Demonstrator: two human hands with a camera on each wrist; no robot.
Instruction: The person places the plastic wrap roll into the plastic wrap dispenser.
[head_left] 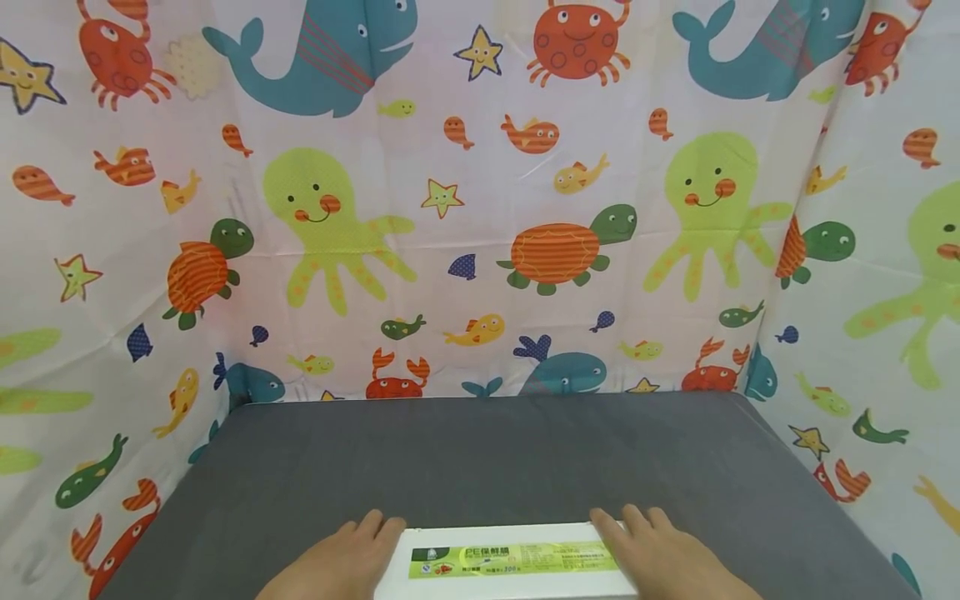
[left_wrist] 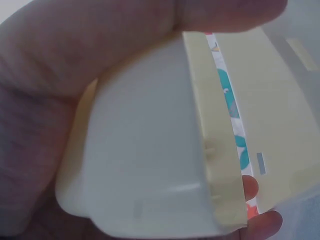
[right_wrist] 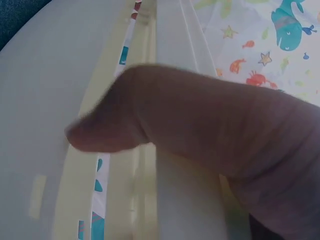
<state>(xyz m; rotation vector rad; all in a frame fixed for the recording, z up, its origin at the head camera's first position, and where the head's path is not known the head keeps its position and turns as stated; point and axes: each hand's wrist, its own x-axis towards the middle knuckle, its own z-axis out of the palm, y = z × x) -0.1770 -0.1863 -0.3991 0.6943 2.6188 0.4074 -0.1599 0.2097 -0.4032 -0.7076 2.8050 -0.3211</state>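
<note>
A long white cling film box with a green and yellow label lies crosswise at the bottom of the head view. My left hand grips its left end, and my right hand grips its right end. The thumb bends over the pale end of the box in the left wrist view, with two fingertips showing past the far edge. In the right wrist view, the other thumb crosses the box's cream side. Between its cream parts runs a narrow strip showing sea-animal print.
A dark grey table stretches out beyond the box. Behind it and along both sides hangs a white curtain printed with whales, crabs, turtles and octopuses, meeting the table's back edge.
</note>
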